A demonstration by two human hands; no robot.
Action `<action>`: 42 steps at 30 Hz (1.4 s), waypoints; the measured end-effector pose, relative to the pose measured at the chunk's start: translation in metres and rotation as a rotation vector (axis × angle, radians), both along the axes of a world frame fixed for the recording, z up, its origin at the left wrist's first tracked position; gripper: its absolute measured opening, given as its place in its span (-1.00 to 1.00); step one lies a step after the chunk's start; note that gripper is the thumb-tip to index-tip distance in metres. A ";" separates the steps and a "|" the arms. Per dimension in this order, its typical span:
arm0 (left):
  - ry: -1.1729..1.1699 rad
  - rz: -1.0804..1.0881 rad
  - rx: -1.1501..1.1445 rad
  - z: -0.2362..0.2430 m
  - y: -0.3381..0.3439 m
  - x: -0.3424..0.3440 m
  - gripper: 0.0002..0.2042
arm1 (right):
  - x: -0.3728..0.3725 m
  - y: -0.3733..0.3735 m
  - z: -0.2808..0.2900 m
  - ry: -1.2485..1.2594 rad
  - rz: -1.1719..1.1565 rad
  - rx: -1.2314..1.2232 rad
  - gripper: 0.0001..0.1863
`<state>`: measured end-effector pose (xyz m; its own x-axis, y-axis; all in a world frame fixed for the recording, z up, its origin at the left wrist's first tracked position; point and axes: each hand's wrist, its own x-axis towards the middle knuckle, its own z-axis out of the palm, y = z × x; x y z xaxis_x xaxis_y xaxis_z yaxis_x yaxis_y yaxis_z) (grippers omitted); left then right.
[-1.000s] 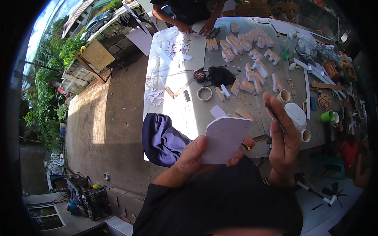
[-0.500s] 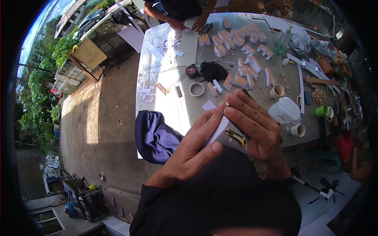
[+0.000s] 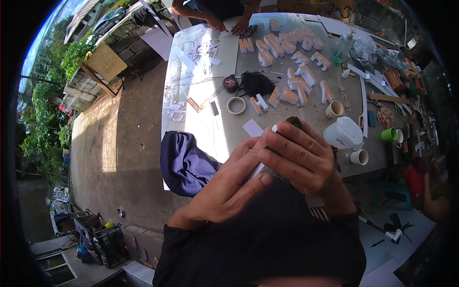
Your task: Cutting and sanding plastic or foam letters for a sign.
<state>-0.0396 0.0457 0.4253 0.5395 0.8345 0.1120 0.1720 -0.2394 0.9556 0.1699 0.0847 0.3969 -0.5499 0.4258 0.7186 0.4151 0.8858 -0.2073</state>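
Note:
My left hand point(image 3: 227, 184) grips a thin white piece point(image 3: 257, 171), whose narrow edge shows between thumb and fingers. Over its far end lies my right hand point(image 3: 303, 160), fingers together, touching the left fingertips. A dark, flat-edged block point(image 3: 295, 122) pokes out behind the right fingers, held in that hand; most of it is hidden. Beyond the hands, thick cut-out letters point(image 3: 289, 95) with white and tan faces are spread over the table point(image 3: 220, 129). A white card point(image 3: 252, 127) lies just past my left fingertips.
Around the hands are a tape roll point(image 3: 236, 105), a dark blue cloth point(image 3: 184, 165), a white lidded container point(image 3: 343, 133), a paper cup point(image 3: 359, 157) and a green mug point(image 3: 389, 134). Across the table another person's hands point(image 3: 227, 26) work at a pale sheet. Scraps and tools crowd the right side.
My right hand has slid left and down over the white piece, covering more of it. The dark block shows more behind its fingers. A yellow-and-black utility knife on the table is now hidden.

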 end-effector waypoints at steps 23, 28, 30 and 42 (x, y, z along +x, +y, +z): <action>-0.011 0.034 -0.010 -0.006 0.001 0.008 -0.56 | 0.005 0.004 -0.007 0.033 0.020 -0.081 -0.68; -0.029 0.023 0.009 -0.007 0.005 0.007 -0.56 | 0.005 0.008 -0.008 0.048 0.037 -0.100 -0.66; -0.008 0.022 -0.028 -0.005 0.004 0.007 -0.54 | 0.005 0.004 -0.008 0.027 0.053 -0.078 -0.66; 0.017 0.036 -0.042 -0.004 0.004 0.007 -0.46 | 0.008 0.010 -0.002 0.017 0.054 -0.082 -0.67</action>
<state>-0.0322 0.0500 0.4216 0.5105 0.8572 0.0678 0.1961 -0.1929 0.9614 0.1782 0.0949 0.3946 -0.5615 0.4536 0.6920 0.3630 0.8866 -0.2866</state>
